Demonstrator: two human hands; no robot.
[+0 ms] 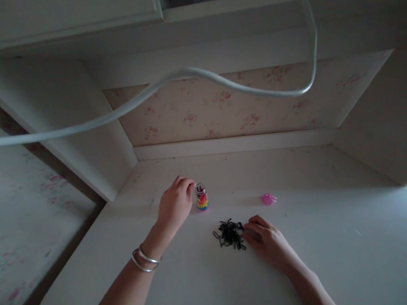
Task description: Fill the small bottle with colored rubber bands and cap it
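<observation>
A small clear jar (pixel 202 198) stands upright on the white desktop, with bands of red, yellow and blue in its lower part and a few dark bits near its mouth. My left hand (pixel 177 199) is at the jar's upper left, fingers pinched by its rim. A thin dark line shows between these fingertips and the jar mouth, too small to name. In front of the jar lies a loose pile of small black loops (pixel 230 235). My right hand (pixel 266 241) is at the pile's right edge, its fingertips closed together there; what they grip is hidden.
A pink round lid-like piece (pixel 267 199) with a small loop lies right of the jar. A white cable (pixel 195 71) hangs across the view above the desktop (pixel 341 235). White side panels and a floral back wall (pixel 221 107) enclose the desk.
</observation>
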